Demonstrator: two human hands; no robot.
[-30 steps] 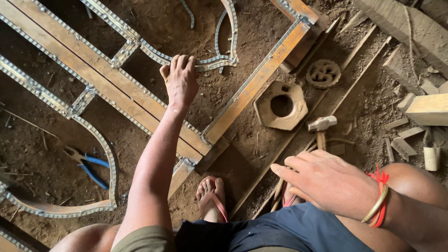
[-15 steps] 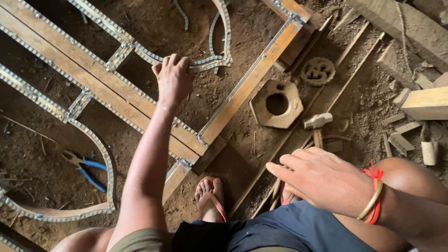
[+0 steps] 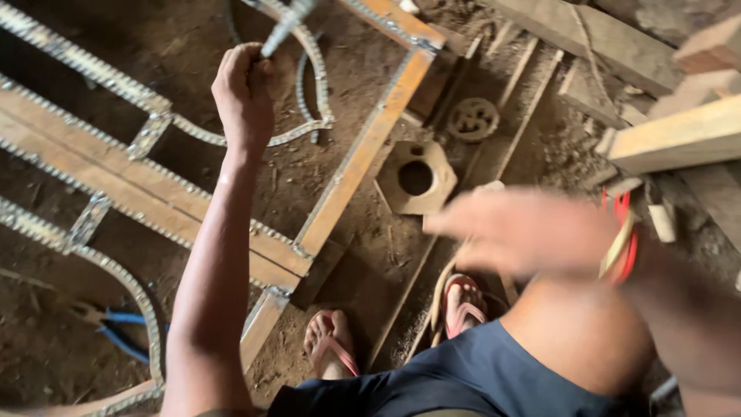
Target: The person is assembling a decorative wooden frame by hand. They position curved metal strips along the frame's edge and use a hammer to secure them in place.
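Hexagonal wooden block (image 3: pixel 417 176) with round hole on dirt floor (image 3: pixel 193 177); round carved piece (image 3: pixel 472 118) just beyond. Blue-handled pliers (image 3: pixel 116 332) lower left. Timber offcuts (image 3: pixel 679 135) stacked at right.

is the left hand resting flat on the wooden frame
No, the left hand is lifted above the wooden frame, closed around a thin metal strip.

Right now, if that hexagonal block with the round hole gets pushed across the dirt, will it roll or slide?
The hexagonal block lies flat on loose dirt, so it would probably slide rather than roll. It looks thick and solid, so likely heavy for its size and stiff. The gritty ground may make it drag. The left hand is busy gripping a thin metal piece.
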